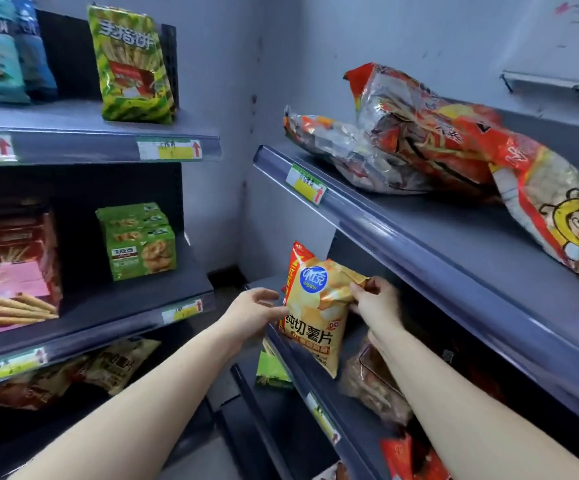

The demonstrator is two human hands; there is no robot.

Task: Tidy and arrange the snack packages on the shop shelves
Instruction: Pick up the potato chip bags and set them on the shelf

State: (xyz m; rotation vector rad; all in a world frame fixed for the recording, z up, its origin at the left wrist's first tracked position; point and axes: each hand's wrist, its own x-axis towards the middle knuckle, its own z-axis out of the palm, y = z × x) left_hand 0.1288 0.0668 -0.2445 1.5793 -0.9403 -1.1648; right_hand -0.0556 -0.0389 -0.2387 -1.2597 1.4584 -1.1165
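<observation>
The yellow foil chip bag [317,315] stands upright between both hands; right hand [373,299] pinches its top corner; left hand [251,311], fingers relaxed, touches its side.

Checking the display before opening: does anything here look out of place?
Yes. On the upper right shelf, the red and silver bags lie flat in a crumpled heap, unlike the green bag standing upright on the left.

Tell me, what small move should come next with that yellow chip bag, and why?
Probably ease the yellow chip bag back behind the shelf rail and stand it upright: it tilts out over that rail, with the right hand pinching its top corner and the left hand at its side.
</observation>
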